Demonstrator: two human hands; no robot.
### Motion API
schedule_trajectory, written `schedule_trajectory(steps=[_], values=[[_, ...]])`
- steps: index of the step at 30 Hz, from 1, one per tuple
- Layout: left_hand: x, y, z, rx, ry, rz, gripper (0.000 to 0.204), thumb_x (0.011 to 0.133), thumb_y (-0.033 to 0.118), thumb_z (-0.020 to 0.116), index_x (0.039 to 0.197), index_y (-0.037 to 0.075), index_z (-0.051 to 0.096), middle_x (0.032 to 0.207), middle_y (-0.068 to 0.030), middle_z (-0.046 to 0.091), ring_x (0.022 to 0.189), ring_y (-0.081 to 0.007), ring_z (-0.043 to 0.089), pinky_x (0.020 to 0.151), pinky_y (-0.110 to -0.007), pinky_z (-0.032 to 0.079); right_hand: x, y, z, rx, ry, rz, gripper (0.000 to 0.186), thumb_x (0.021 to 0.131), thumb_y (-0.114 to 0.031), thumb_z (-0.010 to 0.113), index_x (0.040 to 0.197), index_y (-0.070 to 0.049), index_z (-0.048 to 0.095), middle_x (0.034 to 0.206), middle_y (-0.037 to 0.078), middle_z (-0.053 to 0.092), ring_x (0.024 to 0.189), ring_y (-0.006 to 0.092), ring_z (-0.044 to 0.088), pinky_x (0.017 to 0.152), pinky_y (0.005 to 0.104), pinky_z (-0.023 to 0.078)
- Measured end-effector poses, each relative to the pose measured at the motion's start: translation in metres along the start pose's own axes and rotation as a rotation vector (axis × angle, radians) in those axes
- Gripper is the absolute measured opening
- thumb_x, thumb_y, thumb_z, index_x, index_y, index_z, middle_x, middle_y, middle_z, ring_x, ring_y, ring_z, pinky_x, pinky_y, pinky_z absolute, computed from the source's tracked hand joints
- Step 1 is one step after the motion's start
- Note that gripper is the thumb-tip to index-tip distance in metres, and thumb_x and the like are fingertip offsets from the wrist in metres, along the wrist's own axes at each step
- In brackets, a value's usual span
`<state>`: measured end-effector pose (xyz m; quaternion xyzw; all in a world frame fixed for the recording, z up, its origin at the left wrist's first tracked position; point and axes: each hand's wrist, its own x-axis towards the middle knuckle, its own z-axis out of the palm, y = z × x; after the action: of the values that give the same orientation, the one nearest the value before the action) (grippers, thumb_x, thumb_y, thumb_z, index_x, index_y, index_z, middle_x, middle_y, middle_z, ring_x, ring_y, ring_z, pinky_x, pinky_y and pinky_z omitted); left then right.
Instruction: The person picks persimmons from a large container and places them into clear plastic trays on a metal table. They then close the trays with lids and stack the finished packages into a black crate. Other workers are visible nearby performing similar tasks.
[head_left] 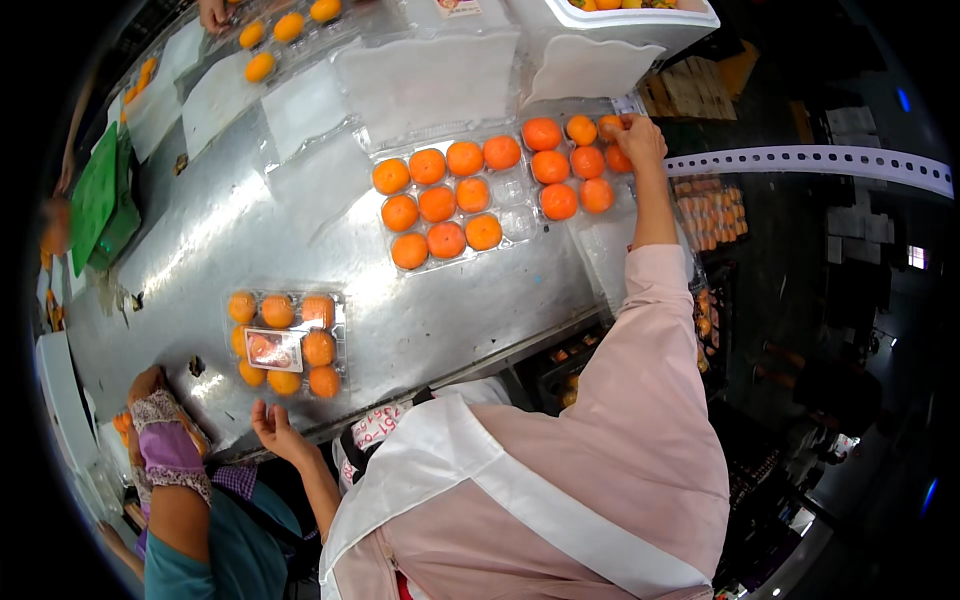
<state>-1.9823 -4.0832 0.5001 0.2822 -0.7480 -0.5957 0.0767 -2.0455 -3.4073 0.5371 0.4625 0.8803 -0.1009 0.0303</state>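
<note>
My right hand (642, 142) reaches into the right-hand clear plastic tray, its fingers closed on a round orange fruit (608, 126) at the tray's far right corner. Smooth, reddish-orange fruit (549, 167) fill other cups of this tray. Just left of it lies a second clear tray (518, 224) with rows of orange fruit (437, 203); two cups at its right side hold none. My left hand (280, 432) hovers at the table's near edge, fingers loosely curled and apart, with nothing in it. Beyond its fingertips sits a closed clear pack (341, 345) of orange fruit with a picture label (273, 350) on top.
The metal table (200, 270) carries white foam sheets (425, 80) along the far side. A white foam box (680, 15) of fruit stands far right, a green crate (100, 200) far left. A co-worker's purple sleeve (170, 447) is close on my left; another person's hand (213, 14) is far away.
</note>
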Motion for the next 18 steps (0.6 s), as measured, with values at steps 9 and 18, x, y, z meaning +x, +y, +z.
schedule_trajectory(steps=[9,18], values=[[-0.003,0.002,-0.002,0.048,0.035,-0.013,0.037,0.081,-0.004,0.053,0.116,0.004,0.051,0.113,-0.0039,0.049,0.094,-0.0127,0.047,0.084,-0.025,0.041,-0.071,-0.002,-0.042,-0.216,-0.107,-0.068,0.052,0.070,-0.054,0.064,0.093,-0.008,0.066,0.091,0.015,0.065,0.088,0.0316,0.062,0.076,0.0423,0.047],[0.000,0.001,0.002,0.003,-0.011,0.013,0.036,0.081,-0.004,0.054,0.115,0.004,0.051,0.112,-0.0035,0.050,0.094,-0.0131,0.048,0.083,-0.025,0.041,-0.114,0.004,-0.013,-0.206,-0.136,-0.084,0.053,0.069,-0.053,0.066,0.091,-0.005,0.067,0.091,0.019,0.065,0.090,0.0335,0.061,0.077,0.0427,0.046]])
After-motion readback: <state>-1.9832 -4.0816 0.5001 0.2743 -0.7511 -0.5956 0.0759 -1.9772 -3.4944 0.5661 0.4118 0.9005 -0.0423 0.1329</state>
